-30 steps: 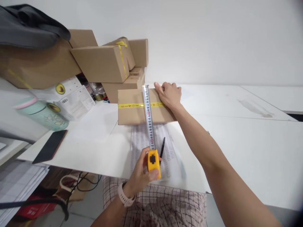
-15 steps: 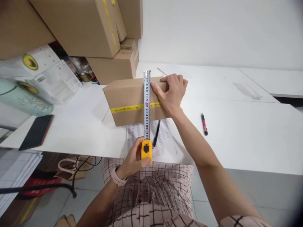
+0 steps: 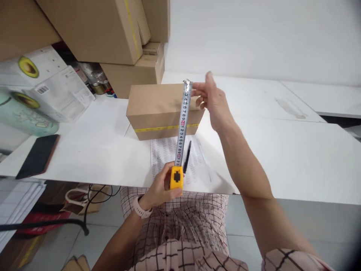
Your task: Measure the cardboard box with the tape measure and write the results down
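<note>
My left hand [image 3: 165, 186] is closed around a yellow tape measure [image 3: 176, 177] at the table's front edge. Its metal blade [image 3: 183, 116] is drawn out away from me, passing in front of a cardboard box [image 3: 158, 109] with yellow printed tape along its near side. By the blade's hooked end is my right hand [image 3: 213, 99], thumb raised and fingers apart, fingertips at or close to the hook. Under the blade, a printed sheet [image 3: 163, 154] lies on the table with a black pen [image 3: 187, 156] on it.
Large cardboard boxes [image 3: 93, 30] are stacked at the back left. Beside them stand white cartons with avocado pictures [image 3: 56, 82] and a mint-green bottle [image 3: 28, 116]. A dark phone [image 3: 38, 156] lies at the table's left edge. Cables [image 3: 96, 195] hang below.
My right hand has let go of the box and moved up to the tape's hooked end. The blade now tilts right, and the box sits turned. The red pen no longer shows; my forearm covers that spot.
</note>
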Tool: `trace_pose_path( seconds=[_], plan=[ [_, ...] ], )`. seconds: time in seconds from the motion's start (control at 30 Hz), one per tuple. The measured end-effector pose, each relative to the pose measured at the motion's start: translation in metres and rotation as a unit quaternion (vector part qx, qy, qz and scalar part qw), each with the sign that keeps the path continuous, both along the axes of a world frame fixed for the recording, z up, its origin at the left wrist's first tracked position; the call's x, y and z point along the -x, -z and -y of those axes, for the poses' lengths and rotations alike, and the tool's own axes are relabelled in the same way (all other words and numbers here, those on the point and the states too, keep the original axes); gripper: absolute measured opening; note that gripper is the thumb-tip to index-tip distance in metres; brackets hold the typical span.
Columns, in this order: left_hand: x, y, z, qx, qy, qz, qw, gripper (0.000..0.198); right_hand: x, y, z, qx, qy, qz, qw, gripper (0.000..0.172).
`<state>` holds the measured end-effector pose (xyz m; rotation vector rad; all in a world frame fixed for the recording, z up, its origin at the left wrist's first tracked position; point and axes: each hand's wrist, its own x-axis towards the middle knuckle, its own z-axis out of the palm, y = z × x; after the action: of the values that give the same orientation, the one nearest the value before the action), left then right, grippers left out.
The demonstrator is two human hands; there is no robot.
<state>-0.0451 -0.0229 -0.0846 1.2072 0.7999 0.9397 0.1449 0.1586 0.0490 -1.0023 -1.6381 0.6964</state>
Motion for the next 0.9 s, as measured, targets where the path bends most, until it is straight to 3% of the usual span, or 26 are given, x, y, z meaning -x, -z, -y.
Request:
trace_pose_path(
  seconds=[0.1, 0.2, 0.33, 0.43, 0.53, 0.6, 0.7, 0.8, 0.9],
  plan=[
    [0.002, 0.001, 0.0, 0.007, 0.024, 0.002, 1.0, 0.068, 0.0, -0.022, 0.004, 0.043, -0.063, -0.058, 0.995, 0.051],
    [0.001, 0.001, 0.001, -0.006, 0.006, -0.009, 1.0, 0.075, 0.002, -0.021, 0.012, 0.069, -0.071, -0.094, 0.991, 0.043],
    [-0.001, 0.003, -0.002, -0.035, -0.079, -0.004, 0.996, 0.091, 0.013, 0.016, 0.041, 0.121, -0.087, -0.106, 0.983, 0.041],
    [-0.001, 0.005, -0.006, -0.028, -0.11, 0.025, 0.993, 0.082, 0.019, 0.056, 0.068, 0.174, -0.138, -0.079, 0.972, 0.046],
    [0.0, 0.007, -0.007, -0.027, -0.13, 0.037, 0.99, 0.07, 0.014, 0.085, 0.084, 0.192, -0.139, 0.02, 0.971, 0.044],
    [0.0, 0.009, -0.006, -0.035, -0.144, 0.04, 0.988, 0.063, 0.005, 0.097, 0.084, 0.173, -0.056, 0.136, 0.974, 0.041],
    [0.001, 0.009, -0.007, -0.062, -0.163, 0.021, 0.984, 0.06, -0.011, 0.106, 0.08, 0.169, 0.048, 0.331, 0.927, 0.04],
    [0.004, 0.006, -0.015, -0.113, -0.206, -0.066, 0.97, 0.062, -0.022, 0.112, 0.082, 0.177, 0.044, 0.434, 0.882, 0.039],
    [0.011, 0.001, -0.031, -0.187, -0.262, -0.244, 0.915, 0.063, -0.03, 0.112, 0.089, 0.17, 0.029, 0.476, 0.862, 0.031]
  ],
)
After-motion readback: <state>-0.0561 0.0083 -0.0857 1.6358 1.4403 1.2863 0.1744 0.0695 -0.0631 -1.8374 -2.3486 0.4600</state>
